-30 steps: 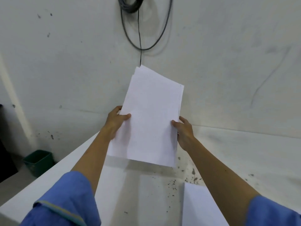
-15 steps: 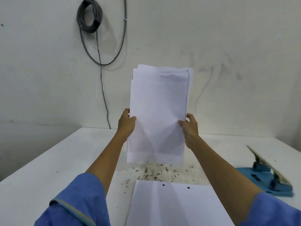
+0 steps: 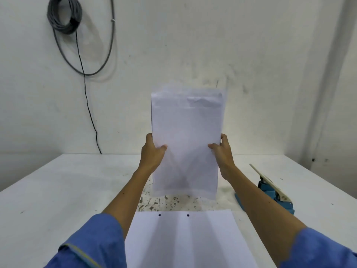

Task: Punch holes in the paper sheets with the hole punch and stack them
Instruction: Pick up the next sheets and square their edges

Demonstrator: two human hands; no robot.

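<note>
I hold a bundle of white paper sheets [image 3: 186, 140] upright over the white table [image 3: 63, 190]. My left hand [image 3: 154, 153] grips its left edge and my right hand [image 3: 222, 151] grips its right edge, thumbs on the front. The bundle's bottom edge hangs just above the table. In front of me lies a flat stack of punched paper [image 3: 185, 240] with two holes near its far edge. The blue hole punch [image 3: 270, 190] with a pale lever stands on the table to the right, partly hidden behind my right forearm.
Dark specks of paper scrap [image 3: 164, 203] are scattered on the table between the held bundle and the flat stack. A coiled grey cable [image 3: 64, 14] hangs on the wall at upper left, and a thin black wire runs down to the table's far edge.
The view swung right, from the table's left corner to facing it squarely. The bundle went from tilted to upright and came lower toward the table. Both hands kept their grip.
</note>
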